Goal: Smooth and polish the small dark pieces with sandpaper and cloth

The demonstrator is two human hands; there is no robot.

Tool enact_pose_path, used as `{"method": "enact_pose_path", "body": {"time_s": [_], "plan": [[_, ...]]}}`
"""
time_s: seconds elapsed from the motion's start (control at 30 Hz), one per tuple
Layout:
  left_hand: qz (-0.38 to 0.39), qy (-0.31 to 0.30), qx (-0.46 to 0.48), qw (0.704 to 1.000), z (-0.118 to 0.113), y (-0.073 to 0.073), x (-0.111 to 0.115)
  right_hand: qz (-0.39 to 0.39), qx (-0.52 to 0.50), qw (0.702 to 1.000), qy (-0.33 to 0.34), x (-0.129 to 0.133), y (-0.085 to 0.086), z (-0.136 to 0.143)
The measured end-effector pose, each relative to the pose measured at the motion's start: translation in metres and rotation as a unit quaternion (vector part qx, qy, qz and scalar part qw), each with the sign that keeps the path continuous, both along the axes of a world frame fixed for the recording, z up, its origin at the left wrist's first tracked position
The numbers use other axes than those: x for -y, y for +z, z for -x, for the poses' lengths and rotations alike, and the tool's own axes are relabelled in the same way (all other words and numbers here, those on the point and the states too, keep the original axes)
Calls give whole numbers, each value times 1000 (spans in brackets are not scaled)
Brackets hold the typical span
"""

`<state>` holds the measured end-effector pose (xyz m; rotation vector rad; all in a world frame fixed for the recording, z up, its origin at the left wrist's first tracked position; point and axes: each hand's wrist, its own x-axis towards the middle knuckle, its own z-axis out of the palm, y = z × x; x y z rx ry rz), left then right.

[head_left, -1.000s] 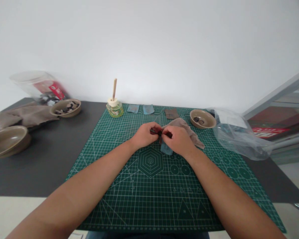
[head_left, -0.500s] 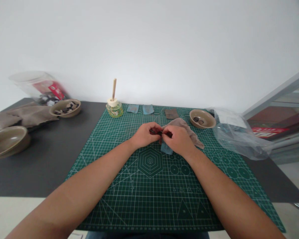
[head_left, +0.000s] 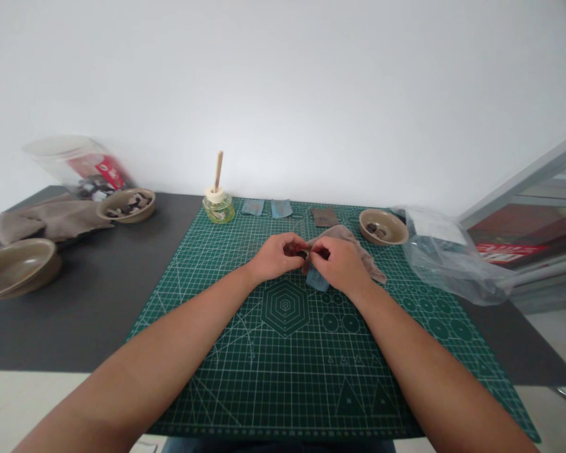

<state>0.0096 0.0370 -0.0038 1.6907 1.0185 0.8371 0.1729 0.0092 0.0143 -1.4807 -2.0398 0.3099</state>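
Observation:
Over the middle of the green cutting mat, my two hands meet with their fingertips close together. My left hand is closed in a pinch on a small dark piece, mostly covered by the fingers. Just beside it, my right hand is also closed, thumb and fingers pressed together; what they grip is hidden. A blue-grey square, like sandpaper, shows below the right fingers, and I cannot tell whether it is held. Behind the right hand lies a crumpled beige cloth.
Blue-grey squares and a brown square lie along the back. A bowl with dark pieces and a plastic bag are at right. Leftward are a glass bottle, a filled bowl, cloth and another bowl.
The fingertips have shifted slightly around the small dark piece. The hands stay in nearly the same place, and the blue-grey square beneath has moved a little.

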Motion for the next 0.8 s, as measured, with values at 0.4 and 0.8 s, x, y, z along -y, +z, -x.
{"method": "enact_pose_path", "body": {"time_s": [0.4,0.8], "plan": [[-9,-5,5,1000,1,-2,-1,13,13,999,37,1,-2,2],[4,-3,4,1000,0,-1,-1,1,-1,1000,31,0,-2,-1]]}}
